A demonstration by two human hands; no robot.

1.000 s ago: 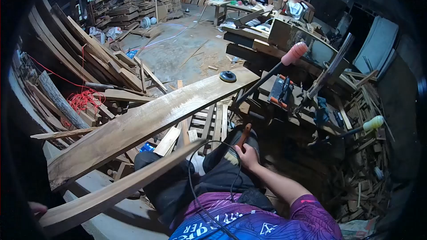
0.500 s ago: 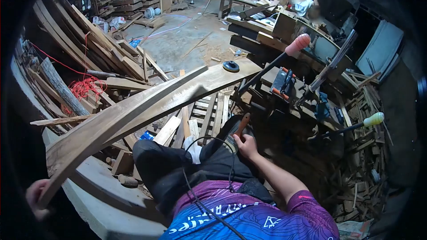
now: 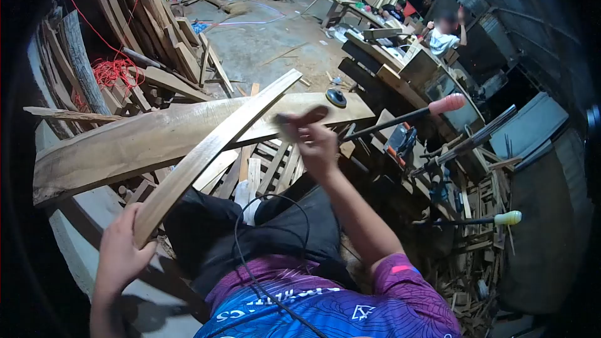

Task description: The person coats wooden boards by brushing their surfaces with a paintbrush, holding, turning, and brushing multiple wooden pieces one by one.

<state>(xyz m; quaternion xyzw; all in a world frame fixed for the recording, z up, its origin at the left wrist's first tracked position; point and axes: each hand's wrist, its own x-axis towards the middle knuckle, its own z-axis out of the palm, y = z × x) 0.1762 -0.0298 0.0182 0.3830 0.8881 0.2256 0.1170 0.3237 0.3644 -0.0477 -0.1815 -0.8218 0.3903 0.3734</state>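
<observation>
My left hand point(image 3: 124, 247) is wrapped round the near end of a long, slightly curved wooden slat point(image 3: 200, 153). The slat slants up and away, crossing above a wide plank point(image 3: 131, 144). In my right hand point(image 3: 316, 150) is a brush point(image 3: 313, 114) with a reddish-brown handle, smeared by motion. Its darker head points left, close to the slat's right side; whether they touch I cannot tell. A round black pad point(image 3: 336, 97) lies on the plank's far end. A black cable point(image 3: 307, 225) loops over my lap.
Curved boards and red string point(image 3: 116, 75) are stacked at the left. To the right stand machinery with a pink-handled lever point(image 3: 447, 103) and a yellow-handled lever point(image 3: 508, 218), above scrap wood point(image 3: 482, 250). Two people sit at the far benches. A pale concrete ledge point(image 3: 75, 244) runs lower left.
My left hand has come in from the lower left, lifting and turning the slat so its broad face shows. My right hand has risen from my lap with the brush, towards the slat.
</observation>
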